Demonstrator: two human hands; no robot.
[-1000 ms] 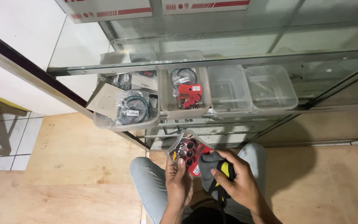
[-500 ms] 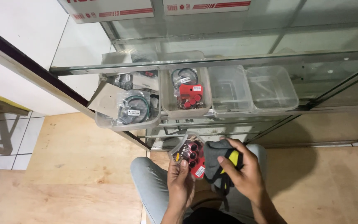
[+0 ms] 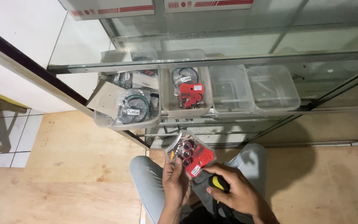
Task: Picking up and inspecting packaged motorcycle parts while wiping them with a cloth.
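Left hand [image 3: 176, 182] holds glossy clear-plastic red-backed blister pack [image 3: 190, 152]

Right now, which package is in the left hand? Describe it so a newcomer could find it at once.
Start at the glass display cabinet with its clear bins. Just below, over the knees, the left hand holds up a clear blister pack. Unlike the bagged black rings in the bins, it shows round red-and-black parts on red card.

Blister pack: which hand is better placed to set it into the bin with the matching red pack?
Left, probably. The left hand already grips the blister pack; the right hand holds a black-and-yellow tool, only fingertips touching the pack.
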